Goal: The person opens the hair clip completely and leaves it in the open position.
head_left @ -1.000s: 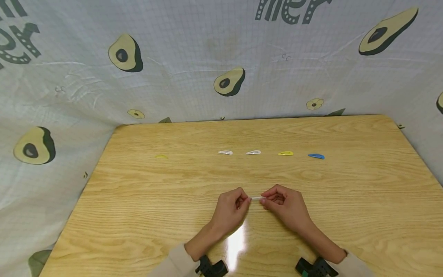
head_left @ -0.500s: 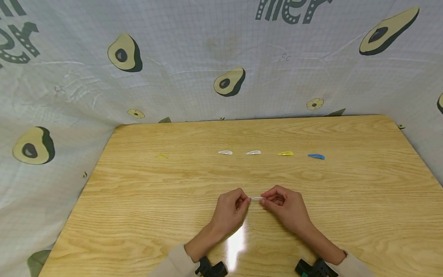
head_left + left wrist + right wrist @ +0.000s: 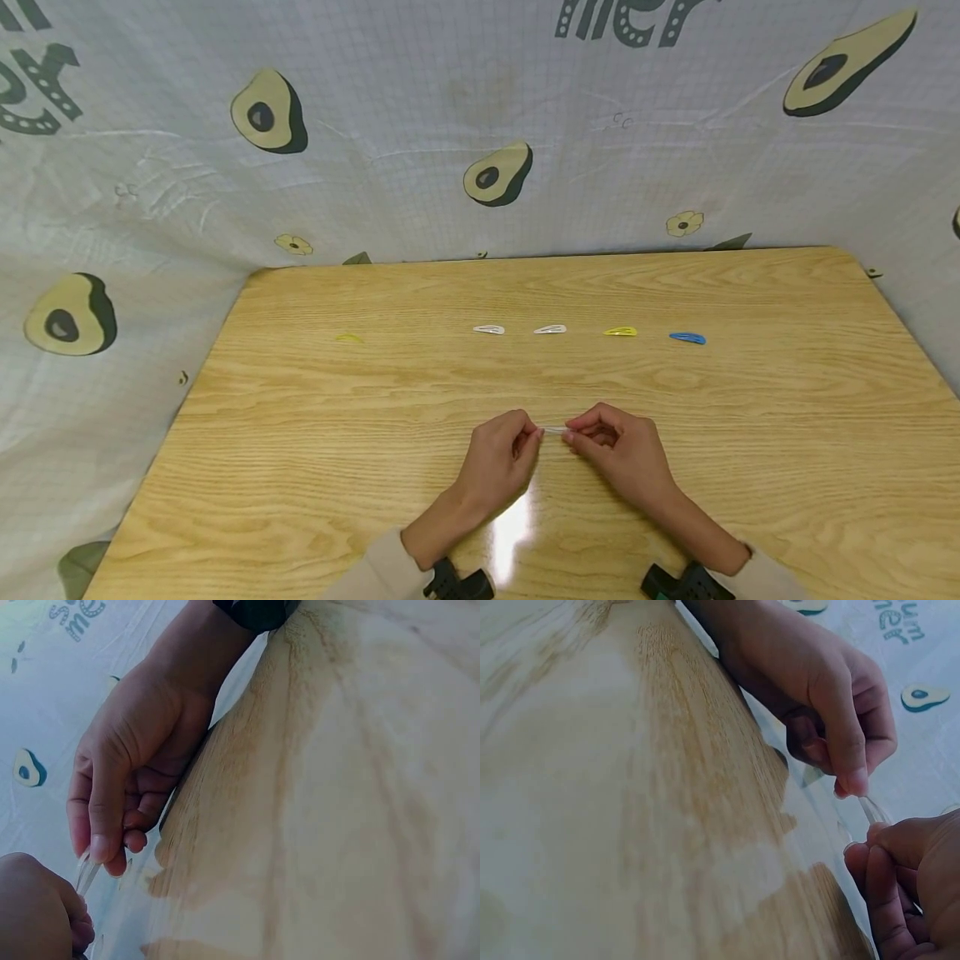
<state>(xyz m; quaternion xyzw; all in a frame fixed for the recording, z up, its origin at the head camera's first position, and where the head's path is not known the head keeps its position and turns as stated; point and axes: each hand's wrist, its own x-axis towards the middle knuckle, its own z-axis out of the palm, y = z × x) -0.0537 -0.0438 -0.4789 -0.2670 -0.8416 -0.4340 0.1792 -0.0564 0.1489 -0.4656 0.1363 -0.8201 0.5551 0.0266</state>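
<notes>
Left hand (image 3: 501, 457) and right hand (image 3: 617, 447) sit close together over the near middle of the surface (image 3: 300, 467), fingers curled, each pinching one end of a clear hair clip (image 3: 554, 430) between thumb and fingertips. The clip bridges the small gap between the two hands, held roughly level just above the wood; we can't tell whether it touches the surface. In the left wrist view the right hand (image 3: 131, 765) has thumb and forefinger clamped on the clip's end (image 3: 86, 874), other fingers folded under. In the right wrist view the left hand (image 3: 825, 697) grips the same way, clip end (image 3: 871, 808) poking out below the thumb tip.

Surface is light wood grain with a glare patch near the wrists. Far from the hands we see a row of clips lying flat: a yellow clip (image 3: 348, 337) off to the left, then two white clips (image 3: 489, 329) (image 3: 550, 329), a second yellow one (image 3: 620, 332) and a blue clip (image 3: 687, 337) at the right end, all well apart from each other. A pale gridded cloth backdrop (image 3: 420, 108) with avocado prints wraps around the far and side edges.

Held clip is thin, narrow, translucent, nearly colourless; finer detail is too small to make out.
</notes>
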